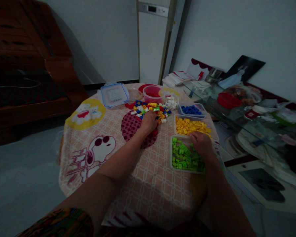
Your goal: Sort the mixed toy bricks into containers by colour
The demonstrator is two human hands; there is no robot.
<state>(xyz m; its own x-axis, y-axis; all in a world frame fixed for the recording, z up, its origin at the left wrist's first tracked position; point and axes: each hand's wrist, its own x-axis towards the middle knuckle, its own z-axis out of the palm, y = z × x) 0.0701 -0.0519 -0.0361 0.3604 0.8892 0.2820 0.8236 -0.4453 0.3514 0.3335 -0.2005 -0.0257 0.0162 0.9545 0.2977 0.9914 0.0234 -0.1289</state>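
My left hand (149,121) reaches to the near edge of a loose pile of mixed coloured bricks (140,108); its fingers are bent down among them, and what they hold, if anything, is hidden. My right hand (201,141) is closed over the border between the box of yellow bricks (191,126) and the box of green bricks (184,154); too little shows to tell what is in its fingers. Behind the yellow box is a box of blue bricks (191,110). White bricks (171,102) lie in a clear container beside a pink bowl (153,93).
A blue-rimmed lid (114,95) lies at the back left of the patterned tablecloth (153,181). To the right stands a glass table (212,102) with papers, a red bowl (229,100) and a cup (255,113). A wooden bench (56,79) is at the left.
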